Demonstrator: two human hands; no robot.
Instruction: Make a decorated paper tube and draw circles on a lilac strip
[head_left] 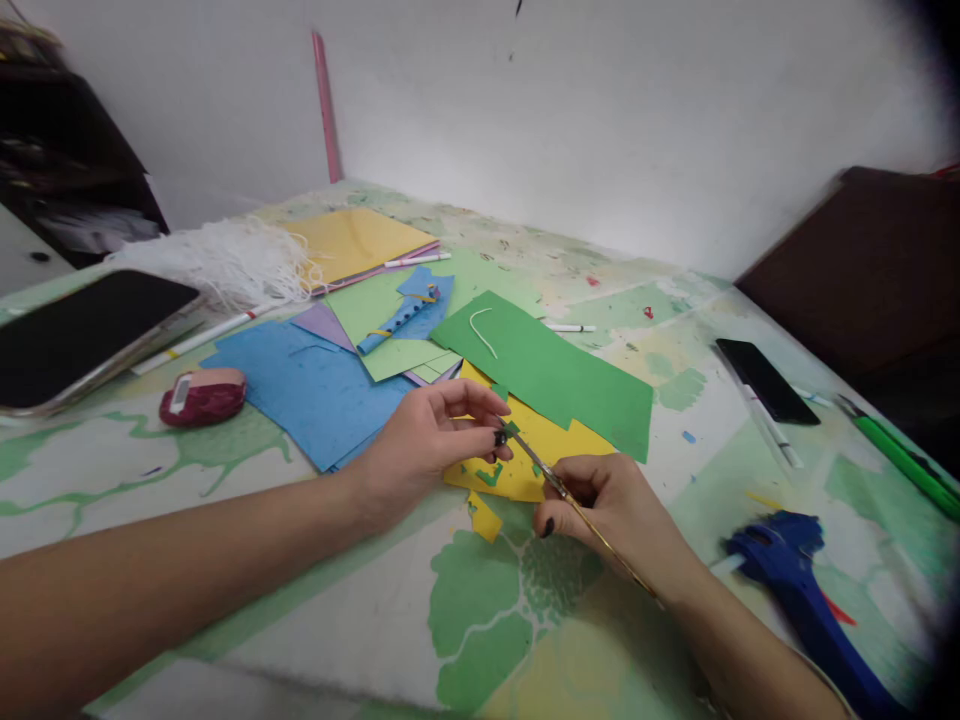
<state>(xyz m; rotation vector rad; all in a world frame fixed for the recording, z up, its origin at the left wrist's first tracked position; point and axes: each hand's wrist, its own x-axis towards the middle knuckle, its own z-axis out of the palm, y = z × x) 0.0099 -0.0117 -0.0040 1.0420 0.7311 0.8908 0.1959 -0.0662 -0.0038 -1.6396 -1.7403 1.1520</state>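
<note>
Scraps (491,476) lay cut on yellow paper (574,440); above it, my left hand (409,440) pinched a seemingly unfinished green piece (511,428), my right hand (634,502) gripping scissors (552,477).

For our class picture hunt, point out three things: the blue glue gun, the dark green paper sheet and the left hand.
Blue glue gun (784,555): head view, on its body.
Dark green paper sheet (559,372): head view, near its middle.
Left hand (411,445): head view, back of the hand.

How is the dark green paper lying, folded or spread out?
Spread out: the dark green paper lies flat, with no fold showing.
</note>
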